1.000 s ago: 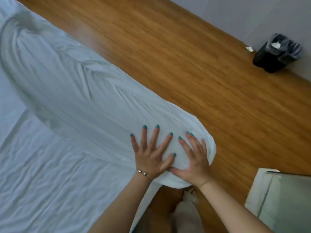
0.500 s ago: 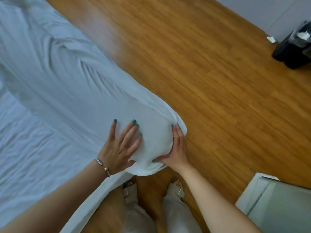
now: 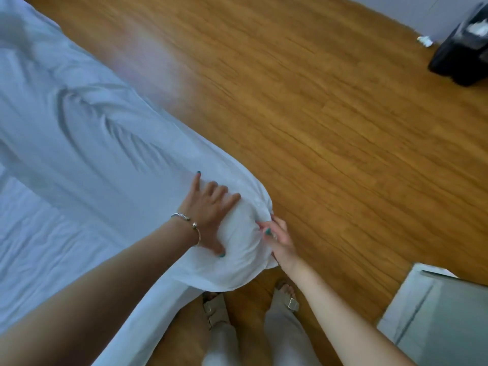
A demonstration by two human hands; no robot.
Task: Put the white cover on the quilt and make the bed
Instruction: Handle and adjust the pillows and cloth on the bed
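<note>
The white-covered quilt (image 3: pixel 100 143) lies along the bed's edge, and its bulging near corner (image 3: pixel 237 249) hangs over the floor in front of me. My left hand (image 3: pixel 208 215), with a bracelet on the wrist, sits on top of that corner. Its fingers are bent into the fabric and its thumb is wrapped round the near side. My right hand (image 3: pixel 278 237) is at the corner's right side and pinches a gathered fold of the cover between thumb and fingertips. Wrinkles fan out from the pinch.
The wrinkled white bed sheet (image 3: pixel 39 247) spreads to the left. A wooden floor (image 3: pixel 317 114) fills the right, with a black waste bin (image 3: pixel 462 48) and a paper scrap (image 3: pixel 425 40) by the far wall. A pale cabinet (image 3: pixel 435 313) stands lower right. My sandalled feet (image 3: pixel 286 297) are below the corner.
Both hands lay flat on the corner a second ago. The left hand's fingers have since curled into it, and the right hand slid to the corner's side and pinched the fabric.
</note>
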